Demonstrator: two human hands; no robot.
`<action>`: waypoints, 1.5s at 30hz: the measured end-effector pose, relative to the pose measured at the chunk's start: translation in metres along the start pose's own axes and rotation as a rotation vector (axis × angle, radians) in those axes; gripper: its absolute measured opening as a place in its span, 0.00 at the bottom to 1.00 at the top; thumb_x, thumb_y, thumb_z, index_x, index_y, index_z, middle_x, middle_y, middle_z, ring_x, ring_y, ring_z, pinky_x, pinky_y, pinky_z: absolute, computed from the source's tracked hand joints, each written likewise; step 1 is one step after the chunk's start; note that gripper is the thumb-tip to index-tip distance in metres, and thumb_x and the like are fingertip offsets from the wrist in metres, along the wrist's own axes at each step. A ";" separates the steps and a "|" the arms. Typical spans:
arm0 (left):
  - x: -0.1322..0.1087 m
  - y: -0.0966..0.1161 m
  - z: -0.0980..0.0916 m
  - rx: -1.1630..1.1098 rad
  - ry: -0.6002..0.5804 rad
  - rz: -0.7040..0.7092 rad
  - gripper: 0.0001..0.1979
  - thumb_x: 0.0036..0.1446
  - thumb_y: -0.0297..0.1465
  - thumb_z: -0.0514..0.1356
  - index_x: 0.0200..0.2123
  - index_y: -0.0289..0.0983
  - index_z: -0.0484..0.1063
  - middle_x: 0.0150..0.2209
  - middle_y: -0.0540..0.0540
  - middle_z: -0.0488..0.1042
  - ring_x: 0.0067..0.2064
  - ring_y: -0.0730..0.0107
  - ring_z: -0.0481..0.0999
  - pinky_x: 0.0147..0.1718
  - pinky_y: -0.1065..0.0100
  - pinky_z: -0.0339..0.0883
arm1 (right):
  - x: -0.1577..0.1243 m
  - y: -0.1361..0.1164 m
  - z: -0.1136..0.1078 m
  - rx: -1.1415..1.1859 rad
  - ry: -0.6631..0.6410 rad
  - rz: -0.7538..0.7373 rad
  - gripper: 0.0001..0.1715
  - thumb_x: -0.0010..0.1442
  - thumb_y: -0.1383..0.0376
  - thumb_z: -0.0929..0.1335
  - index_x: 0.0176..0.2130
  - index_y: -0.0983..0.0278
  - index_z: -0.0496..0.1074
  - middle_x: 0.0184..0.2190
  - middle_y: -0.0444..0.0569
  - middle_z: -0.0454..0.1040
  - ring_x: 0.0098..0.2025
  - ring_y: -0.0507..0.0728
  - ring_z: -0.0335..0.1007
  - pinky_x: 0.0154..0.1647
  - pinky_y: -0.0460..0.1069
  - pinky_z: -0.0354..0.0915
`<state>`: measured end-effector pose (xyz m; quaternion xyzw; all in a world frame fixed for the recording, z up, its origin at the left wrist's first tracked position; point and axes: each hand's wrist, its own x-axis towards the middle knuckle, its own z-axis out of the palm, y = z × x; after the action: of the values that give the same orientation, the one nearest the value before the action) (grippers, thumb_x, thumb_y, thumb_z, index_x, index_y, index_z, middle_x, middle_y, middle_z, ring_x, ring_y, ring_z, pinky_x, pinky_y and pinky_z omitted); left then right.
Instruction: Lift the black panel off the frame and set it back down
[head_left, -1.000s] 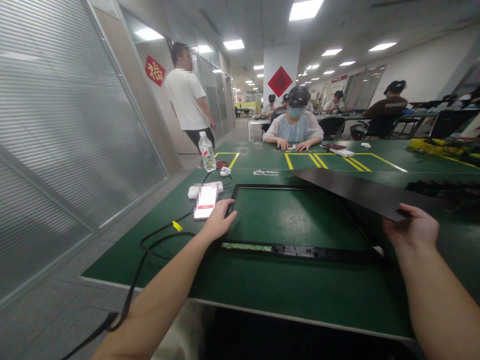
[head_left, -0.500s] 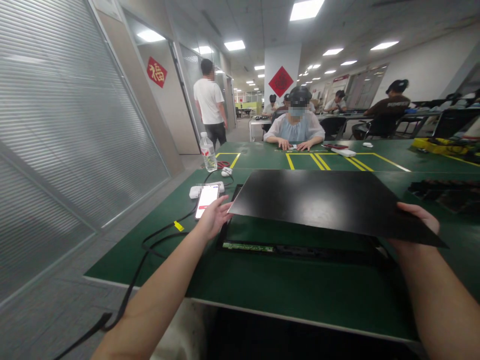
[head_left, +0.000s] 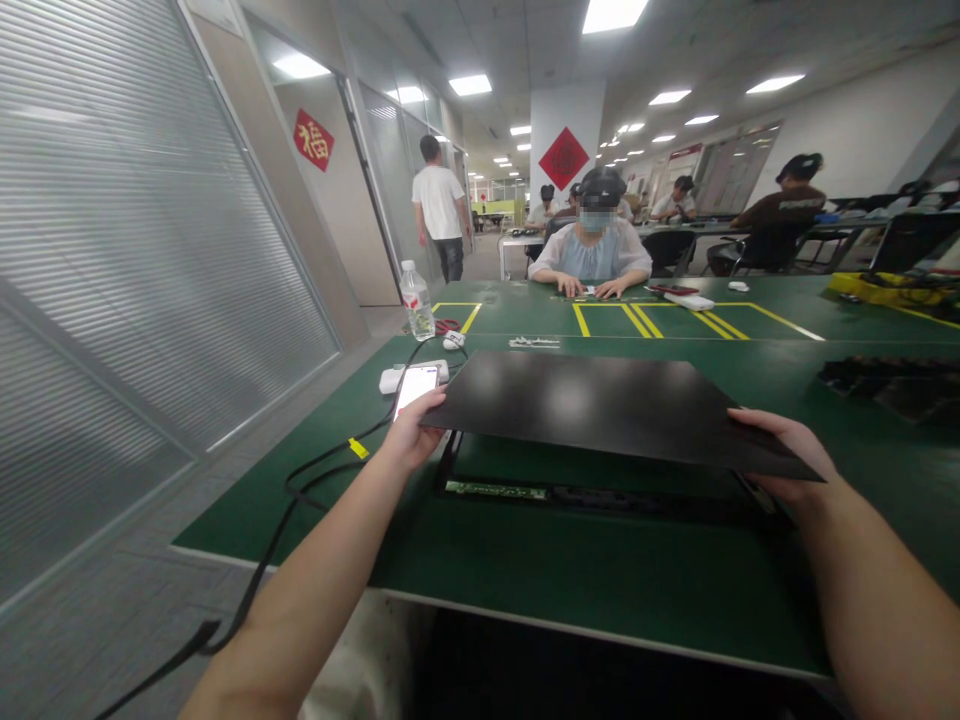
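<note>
A thin, glossy black panel, which looks like a screen panel, is held above the table between my two hands. My left hand grips its left edge, thumb on top and fingers underneath. At the right edge my right hand clasps it the same way. Beneath the panel a black rectangular frame lies on the green table, partly covered from view. A green circuit strip shows along the frame's near side. Just beyond my left hand lies a phone with a lit screen.
A water bottle, a white power strip and a black cable occupy the table's left side. Small white pieces lie behind the panel. Dark parts are at right. A co-worker sits opposite.
The panel has shifted left and tilted less, uncovering small white pieces behind it. My left hand has closed on its edge; my right hand moved left with it. A person behind walked farther away.
</note>
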<state>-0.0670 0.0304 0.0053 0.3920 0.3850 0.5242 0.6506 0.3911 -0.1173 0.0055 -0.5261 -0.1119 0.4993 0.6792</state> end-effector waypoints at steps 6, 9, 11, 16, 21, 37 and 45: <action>0.002 0.007 -0.006 0.028 0.002 0.092 0.23 0.45 0.30 0.68 0.47 0.34 0.82 0.42 0.45 0.85 0.43 0.60 0.83 0.40 0.67 0.76 | 0.000 -0.004 -0.007 -0.137 -0.095 0.154 0.15 0.53 0.70 0.70 0.42 0.65 0.79 0.31 0.54 0.83 0.31 0.64 0.83 0.33 0.56 0.81; 0.002 0.008 -0.007 -0.010 -0.002 0.140 0.26 0.40 0.32 0.71 0.47 0.34 0.82 0.41 0.45 0.85 0.42 0.59 0.82 0.38 0.67 0.75 | 0.005 -0.005 -0.009 -0.138 -0.111 0.042 0.18 0.54 0.69 0.67 0.44 0.64 0.79 0.38 0.58 0.85 0.38 0.62 0.84 0.38 0.52 0.81; 0.002 0.009 -0.007 -0.032 -0.003 0.177 0.26 0.38 0.32 0.72 0.46 0.34 0.83 0.41 0.45 0.85 0.42 0.59 0.82 0.39 0.67 0.74 | 0.009 -0.004 -0.010 -0.136 -0.113 -0.032 0.22 0.54 0.69 0.66 0.48 0.64 0.78 0.43 0.61 0.84 0.43 0.61 0.84 0.40 0.51 0.81; 0.002 0.009 -0.008 -0.045 0.020 0.223 0.25 0.37 0.31 0.72 0.44 0.33 0.83 0.40 0.44 0.85 0.43 0.59 0.81 0.42 0.66 0.74 | 0.014 0.002 -0.010 -0.243 -0.092 -0.084 0.27 0.54 0.67 0.68 0.54 0.57 0.73 0.42 0.58 0.84 0.46 0.64 0.84 0.43 0.58 0.82; 0.002 0.004 -0.005 -0.051 0.044 0.207 0.25 0.35 0.31 0.73 0.42 0.33 0.84 0.39 0.44 0.85 0.42 0.58 0.82 0.41 0.66 0.74 | 0.011 0.004 -0.007 -0.340 -0.010 -0.131 0.24 0.56 0.65 0.68 0.53 0.55 0.72 0.37 0.54 0.84 0.41 0.62 0.83 0.38 0.54 0.79; -0.009 -0.004 0.012 -0.041 0.121 0.129 0.17 0.35 0.25 0.72 0.35 0.34 0.85 0.33 0.44 0.85 0.33 0.63 0.82 0.32 0.68 0.75 | 0.012 0.009 -0.004 -0.444 0.141 -0.168 0.25 0.58 0.57 0.69 0.54 0.60 0.71 0.32 0.58 0.81 0.18 0.48 0.48 0.16 0.43 0.47; -0.009 -0.009 0.013 -0.017 0.106 0.097 0.15 0.38 0.24 0.72 0.34 0.33 0.84 0.31 0.45 0.85 0.30 0.67 0.81 0.29 0.72 0.73 | 0.017 0.011 -0.007 -0.438 0.195 -0.240 0.18 0.56 0.58 0.71 0.46 0.61 0.72 0.28 0.57 0.80 0.17 0.48 0.50 0.14 0.42 0.48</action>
<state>-0.0529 0.0184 0.0034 0.3766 0.3950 0.5783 0.6064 0.3980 -0.1090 -0.0127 -0.6891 -0.2130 0.3263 0.6110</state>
